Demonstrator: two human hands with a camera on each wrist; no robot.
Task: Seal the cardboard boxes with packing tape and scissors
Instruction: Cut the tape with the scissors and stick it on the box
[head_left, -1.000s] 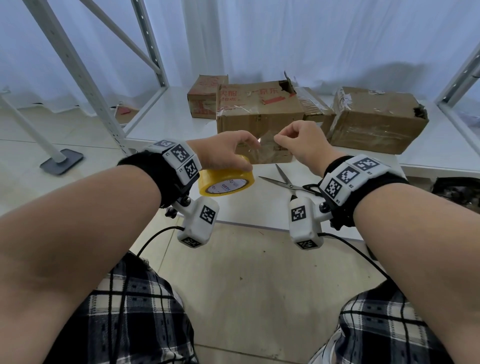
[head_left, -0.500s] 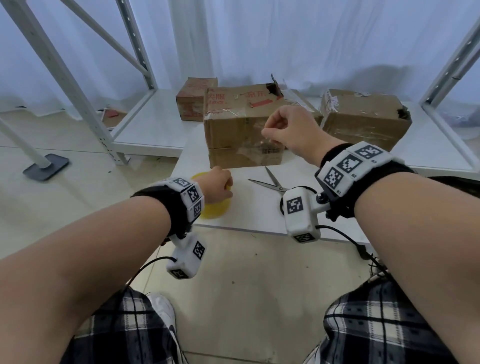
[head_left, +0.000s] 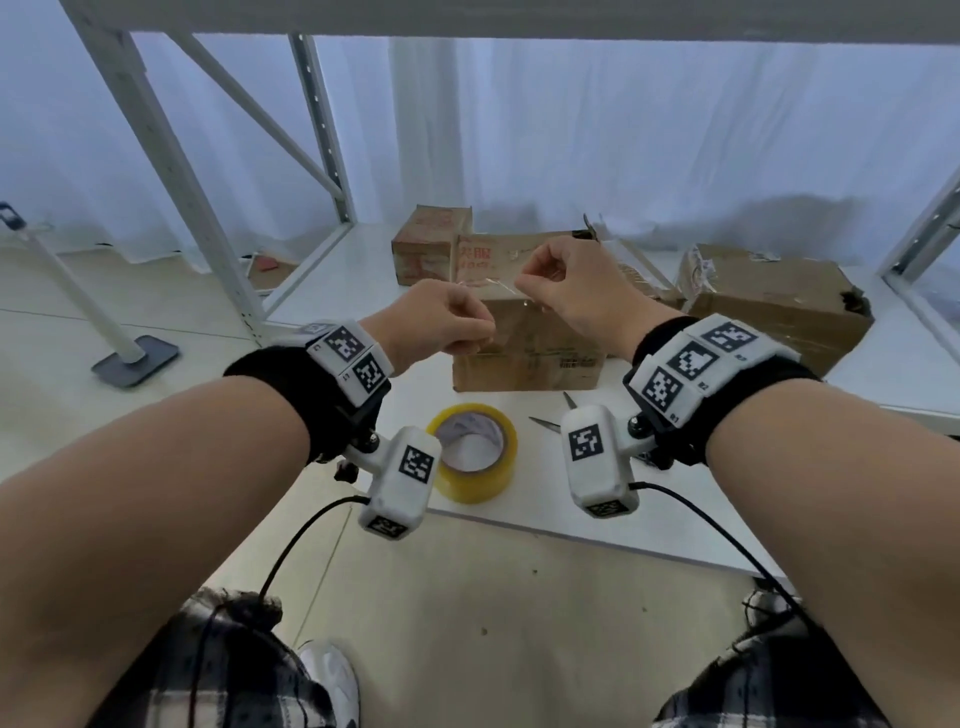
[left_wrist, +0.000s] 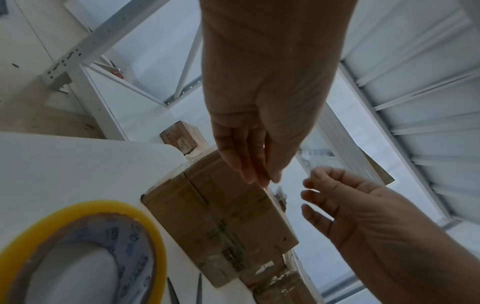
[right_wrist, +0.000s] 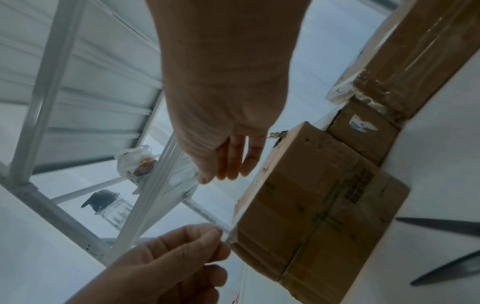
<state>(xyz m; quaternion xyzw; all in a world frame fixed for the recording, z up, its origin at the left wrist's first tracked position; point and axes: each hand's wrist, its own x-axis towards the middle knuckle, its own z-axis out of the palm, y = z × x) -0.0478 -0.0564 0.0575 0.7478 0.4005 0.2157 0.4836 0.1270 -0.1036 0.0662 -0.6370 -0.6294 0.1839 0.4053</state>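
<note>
A short strip of clear tape (head_left: 497, 283) is stretched between my two hands, just above the middle cardboard box (head_left: 524, 358). My left hand (head_left: 480, 332) pinches its near end, and my right hand (head_left: 522, 280) pinches its far end. The right wrist view shows the strip (right_wrist: 187, 191) running from my right fingertips (right_wrist: 205, 179) down to my left hand (right_wrist: 219, 231). The yellow tape roll (head_left: 501, 457) lies flat on the white table (head_left: 675, 519) in front of the box. Scissors (head_left: 545, 422) lie beside the roll, partly hidden by my right wrist camera.
A small box (head_left: 431, 244) stands behind the middle one, and a large taped box (head_left: 774, 301) sits to the right. White shelf uprights (head_left: 171, 171) rise at the left and right. A lamp base (head_left: 135, 358) stands on the floor at the left.
My left hand set the tape roll on the table, then rose and took the near end of the strip. My right hand kept its hold on the strip above the box.
</note>
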